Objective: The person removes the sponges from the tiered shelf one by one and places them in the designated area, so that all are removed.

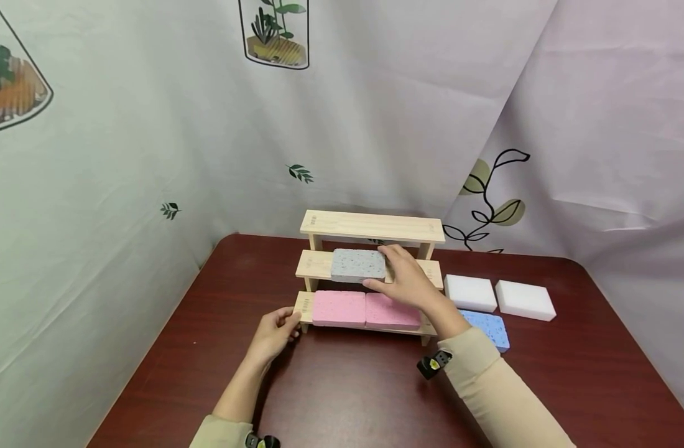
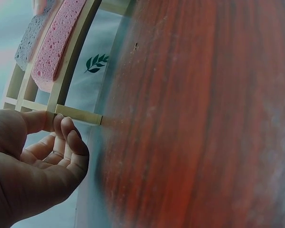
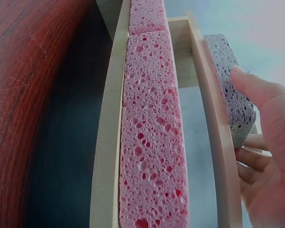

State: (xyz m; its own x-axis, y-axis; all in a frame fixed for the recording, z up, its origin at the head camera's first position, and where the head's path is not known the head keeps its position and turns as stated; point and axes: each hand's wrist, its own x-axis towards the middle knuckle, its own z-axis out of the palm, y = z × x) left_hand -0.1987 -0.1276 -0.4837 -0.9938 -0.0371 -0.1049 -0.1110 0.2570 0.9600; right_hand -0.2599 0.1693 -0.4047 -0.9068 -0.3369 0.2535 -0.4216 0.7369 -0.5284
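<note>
A three-tier wooden shelf (image 1: 373, 226) stands on the table. My right hand (image 1: 403, 278) holds a grey sponge (image 1: 357, 264) by its right end, thumb at the front and fingers behind, on the middle tier. In the right wrist view the thumb presses the speckled side of that sponge (image 3: 226, 71). Two pink sponges (image 1: 339, 307) lie side by side on the bottom tier. At that tier's left end, my left hand (image 1: 275, 333) pinches the board corner between thumb and fingers; the left wrist view shows this hand (image 2: 47, 161) close up.
Right of the shelf lie two white sponge blocks (image 1: 525, 300) and a blue sponge (image 1: 487, 330), partly hidden by the right forearm. The dark red table (image 1: 342, 392) backs onto a printed curtain (image 1: 387, 124). The top tier rises behind the grey sponge.
</note>
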